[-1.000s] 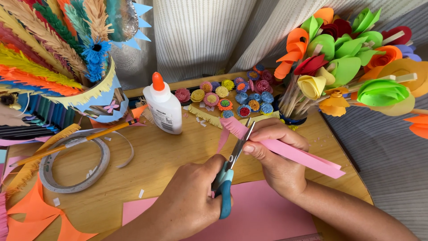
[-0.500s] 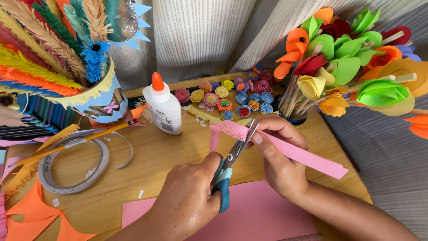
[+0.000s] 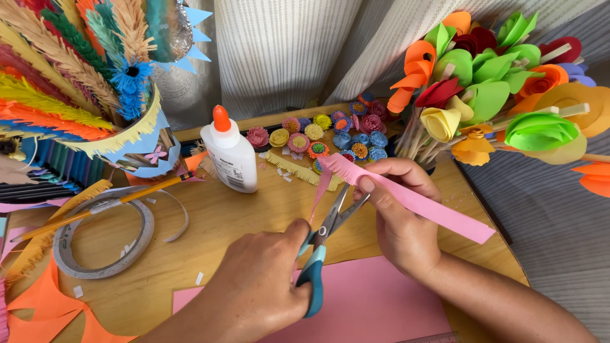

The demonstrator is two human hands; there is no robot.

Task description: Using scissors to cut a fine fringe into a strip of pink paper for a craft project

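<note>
At the far left lie orange scraps (image 3: pixel 38 305) and a tape ring (image 3: pixel 95 272) on the wooden table (image 3: pixel 216 216), with a pencil (image 3: pixel 101 204) across the ring and a feathered pot (image 3: pixel 136 143) behind. A glue bottle (image 3: pixel 232 159) stands upright just right of the pot.

The left hand (image 3: pixel 260 286) is closed through the handles of the scissors (image 3: pixel 330 222), thumb in the upper loop. The blades point up and away and stand part open, their tips at the lower edge of the pink strip (image 3: pixel 419 203). The strip is held in the air above the table, slanting down to the right. Its upper left end is already fringed and droops in a thin tail beside the blades.

The right hand (image 3: pixel 400 228) pinches the strip firmly, thumb on top just right of the blades, fingers curled beneath. Below both hands lies a pink sheet (image 3: pixel 368 305).

Behind are small rolled flowers (image 3: pixel 330 136), and at the right a bouquet (image 3: pixel 495 95) of paper blooms.

The work looks like fringing, one snip after another along the strip. A further snip calls for a short, shallow cut beside the last, stopping before the far edge, with the thumb kept clear of the blades.
</note>
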